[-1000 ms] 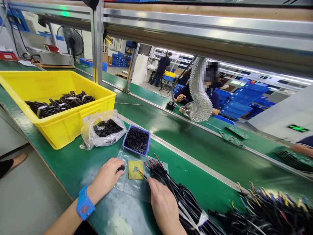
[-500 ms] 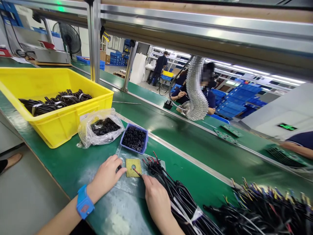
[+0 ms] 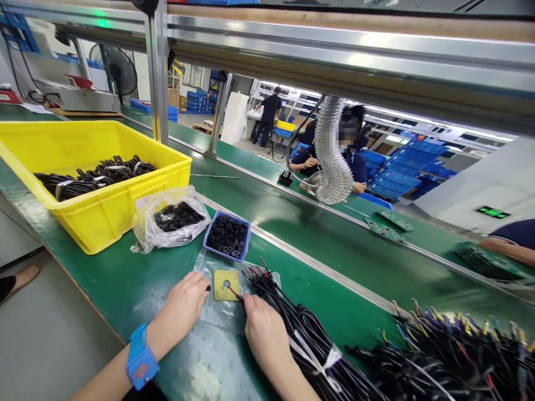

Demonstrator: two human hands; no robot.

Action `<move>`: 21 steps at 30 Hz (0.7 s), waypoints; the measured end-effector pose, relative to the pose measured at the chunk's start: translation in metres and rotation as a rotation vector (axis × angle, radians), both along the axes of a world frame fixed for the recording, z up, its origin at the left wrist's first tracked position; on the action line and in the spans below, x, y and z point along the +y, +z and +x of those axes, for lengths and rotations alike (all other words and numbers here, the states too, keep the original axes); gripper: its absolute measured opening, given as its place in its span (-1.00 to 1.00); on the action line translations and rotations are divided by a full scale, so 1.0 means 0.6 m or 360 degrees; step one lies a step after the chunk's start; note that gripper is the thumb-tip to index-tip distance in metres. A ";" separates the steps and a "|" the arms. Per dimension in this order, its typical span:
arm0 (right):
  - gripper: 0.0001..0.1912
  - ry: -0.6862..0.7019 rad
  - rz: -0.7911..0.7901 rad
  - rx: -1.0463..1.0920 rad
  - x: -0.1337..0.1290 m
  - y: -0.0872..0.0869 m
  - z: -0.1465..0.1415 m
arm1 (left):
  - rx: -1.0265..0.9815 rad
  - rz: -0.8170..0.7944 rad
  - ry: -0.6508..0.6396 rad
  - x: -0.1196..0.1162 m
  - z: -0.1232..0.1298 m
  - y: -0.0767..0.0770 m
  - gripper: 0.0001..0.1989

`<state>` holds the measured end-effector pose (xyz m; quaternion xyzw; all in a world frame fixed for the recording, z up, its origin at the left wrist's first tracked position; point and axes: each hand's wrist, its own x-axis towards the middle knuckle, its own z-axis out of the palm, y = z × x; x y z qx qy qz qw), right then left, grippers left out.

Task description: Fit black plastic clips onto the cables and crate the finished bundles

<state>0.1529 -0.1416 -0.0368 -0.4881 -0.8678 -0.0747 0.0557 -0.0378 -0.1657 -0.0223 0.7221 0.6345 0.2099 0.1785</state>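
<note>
My right hand (image 3: 264,323) pinches the end of a black cable (image 3: 239,297). Its thin red wire tip reaches over the hole in a square yellow sponge (image 3: 220,277). Left of the sponge, my left hand (image 3: 184,303) has its fingers closed on a small black part (image 3: 208,288), mostly hidden by the fingertips. A clear plastic sheet (image 3: 217,320) lies under the sponge. Just behind stands a blue bin (image 3: 249,240) of small black parts. A bundle of black cables (image 3: 307,328) tied with white bands lies beside my right hand, stripped red ends toward the sponge.
An open plastic bag (image 3: 142,231) of black parts sits beside a yellow crate (image 3: 104,220) containing tied cables. More cables (image 3: 451,356) with coloured ends lie at right. Beyond a metal rail, a co-worker sits behind a flexible duct (image 3: 332,150); circuit boards (image 3: 384,229) lie there.
My left thumb and fingers have drawn together around the small black part. My right hand keeps the cable end over the sponge. The view has shifted slightly.
</note>
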 end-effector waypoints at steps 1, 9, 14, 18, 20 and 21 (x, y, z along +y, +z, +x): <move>-0.65 -0.0009 -0.0006 0.0016 0.000 0.001 0.000 | -0.0006 0.0020 -0.0058 0.003 0.005 0.004 -0.77; -0.64 -0.0067 0.0007 0.0286 -0.004 0.019 0.010 | 0.0075 0.0132 -0.0362 0.028 0.030 0.006 -0.80; -0.78 0.0019 -0.0111 0.0723 -0.010 0.035 0.018 | -0.0953 -0.0162 -0.0224 0.040 0.021 -0.006 -0.87; -0.80 0.0065 -0.0169 0.1007 -0.014 0.040 0.024 | -0.1903 -0.0536 -0.0038 0.047 0.028 -0.014 -0.78; -0.80 0.0082 -0.0173 0.1036 -0.015 0.040 0.026 | -0.2084 -0.0603 -0.0017 0.048 0.032 -0.016 -0.73; -0.79 0.0088 -0.0176 0.1038 -0.015 0.039 0.026 | -0.2120 -0.0620 -0.0011 0.048 0.033 -0.016 -0.71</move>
